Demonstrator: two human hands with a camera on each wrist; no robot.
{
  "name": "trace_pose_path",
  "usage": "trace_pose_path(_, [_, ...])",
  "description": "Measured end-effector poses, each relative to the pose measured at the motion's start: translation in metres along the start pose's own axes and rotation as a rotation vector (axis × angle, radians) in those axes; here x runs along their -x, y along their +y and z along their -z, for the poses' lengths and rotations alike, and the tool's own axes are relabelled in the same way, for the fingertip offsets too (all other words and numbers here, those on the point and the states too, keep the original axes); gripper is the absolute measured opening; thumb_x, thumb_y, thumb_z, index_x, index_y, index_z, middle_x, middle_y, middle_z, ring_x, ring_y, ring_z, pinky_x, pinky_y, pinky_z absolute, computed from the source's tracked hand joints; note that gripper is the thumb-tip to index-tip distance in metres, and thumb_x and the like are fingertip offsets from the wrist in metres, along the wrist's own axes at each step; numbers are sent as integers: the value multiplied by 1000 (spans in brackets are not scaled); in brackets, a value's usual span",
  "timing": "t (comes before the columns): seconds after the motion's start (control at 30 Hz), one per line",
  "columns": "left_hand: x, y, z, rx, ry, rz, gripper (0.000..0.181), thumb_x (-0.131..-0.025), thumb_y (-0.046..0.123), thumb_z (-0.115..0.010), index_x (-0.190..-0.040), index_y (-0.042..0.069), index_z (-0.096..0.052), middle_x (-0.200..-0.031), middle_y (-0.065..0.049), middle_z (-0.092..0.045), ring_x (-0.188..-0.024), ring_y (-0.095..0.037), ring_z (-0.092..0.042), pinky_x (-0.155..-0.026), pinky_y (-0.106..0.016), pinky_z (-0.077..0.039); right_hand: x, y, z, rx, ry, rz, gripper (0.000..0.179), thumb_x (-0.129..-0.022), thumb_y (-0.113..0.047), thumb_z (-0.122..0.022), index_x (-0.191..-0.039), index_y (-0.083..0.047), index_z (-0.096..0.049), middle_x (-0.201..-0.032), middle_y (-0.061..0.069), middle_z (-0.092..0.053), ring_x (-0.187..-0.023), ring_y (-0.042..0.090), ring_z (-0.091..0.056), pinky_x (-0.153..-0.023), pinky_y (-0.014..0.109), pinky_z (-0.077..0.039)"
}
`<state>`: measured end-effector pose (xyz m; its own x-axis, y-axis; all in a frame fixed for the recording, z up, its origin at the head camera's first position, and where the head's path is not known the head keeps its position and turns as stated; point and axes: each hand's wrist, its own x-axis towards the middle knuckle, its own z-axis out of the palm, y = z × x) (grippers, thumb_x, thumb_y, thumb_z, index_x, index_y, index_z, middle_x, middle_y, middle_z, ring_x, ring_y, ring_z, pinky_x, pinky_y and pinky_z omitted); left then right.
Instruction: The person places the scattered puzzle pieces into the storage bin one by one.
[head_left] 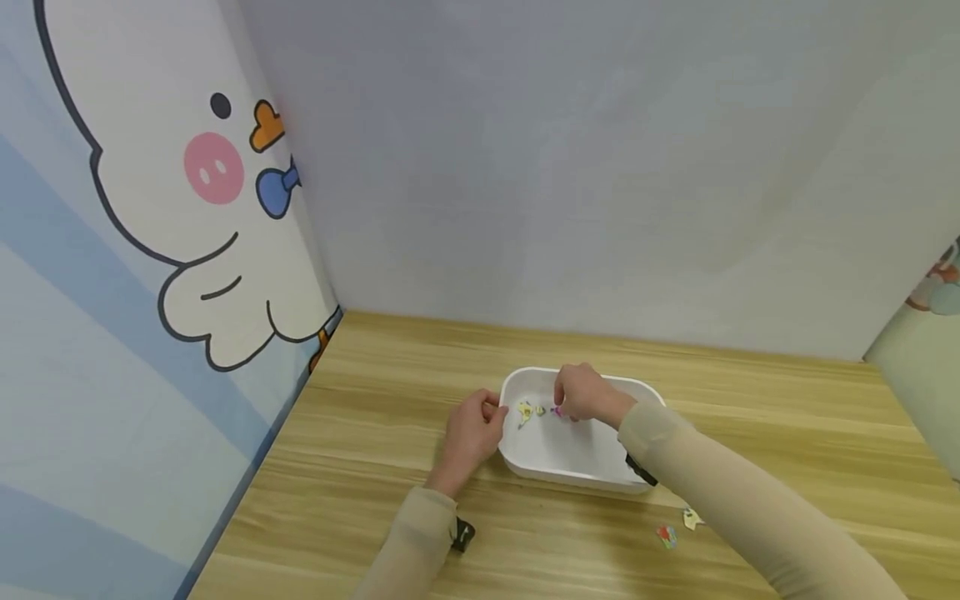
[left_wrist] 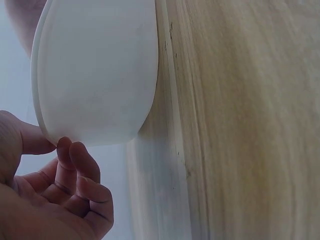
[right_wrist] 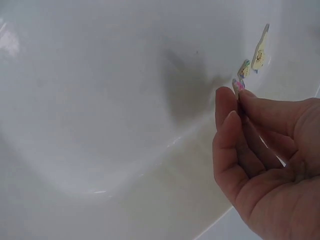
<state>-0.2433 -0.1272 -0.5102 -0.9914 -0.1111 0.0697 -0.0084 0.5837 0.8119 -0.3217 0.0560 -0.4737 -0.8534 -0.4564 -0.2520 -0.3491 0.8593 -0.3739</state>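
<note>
One small pink piece [right_wrist: 238, 85] is inside the white tub [head_left: 573, 450], toward its left end. The thumb and a finger of the right hand [head_left: 585, 392] pinch it, maybe because it is so thin and tiny. I cannot tell if it touches the tub's floor. Just left of it lie two yellow pieces, a little one [head_left: 540, 410] and a longer one [head_left: 524, 413], so the tub has three pieces in it. The left hand [head_left: 468, 429] pinches the tub's left rim, probably so the tub does not slide. Out past the tub's front right corner, two more pieces lie on the table [head_left: 322, 467]: one red and green [head_left: 667, 536], one pale yellow [head_left: 692, 518]. That makes five pieces, one tub and two hands.
</note>
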Motion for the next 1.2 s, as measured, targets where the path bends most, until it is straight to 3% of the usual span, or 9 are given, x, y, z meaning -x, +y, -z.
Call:
trace_pose_path(0.2, [0, -1, 0, 0, 6, 0, 14, -86, 17, -65, -94, 4, -64, -71, -2, -63, -61, -11, -55, -53, -23, -46, -3, -1, -3, -22, 0, -36, 4, -77, 0, -70, -79, -3, -69, -70, 4, -61, -57, 15, -54, -50, 23, -44])
trace_pose_path(0.5, [0, -1, 0, 10, 2, 3, 14, -87, 17, -65, -94, 5, -64, -71, -1, -63, -61, -10, -56, -53, -22, -47, -3, 0, -5, 21, 19, -22, 14, -75, 2, -68, -66, -8, -65, -63, 1, -59, -56, 15, -53, -49, 23, -43])
trace_pose_path(1.2, [-2, 1, -1, 24, -5, 6, 15, -86, 15, -65, -96, 4, -64, -71, -3, -65, -57, -10, -56, -51, -22, -47, -7, 5, -8, 79, 67, 31, 13, -74, -5, -73, -66, -8, -62, -61, 0, -57, -56, 14, -51, -51, 24, -41])
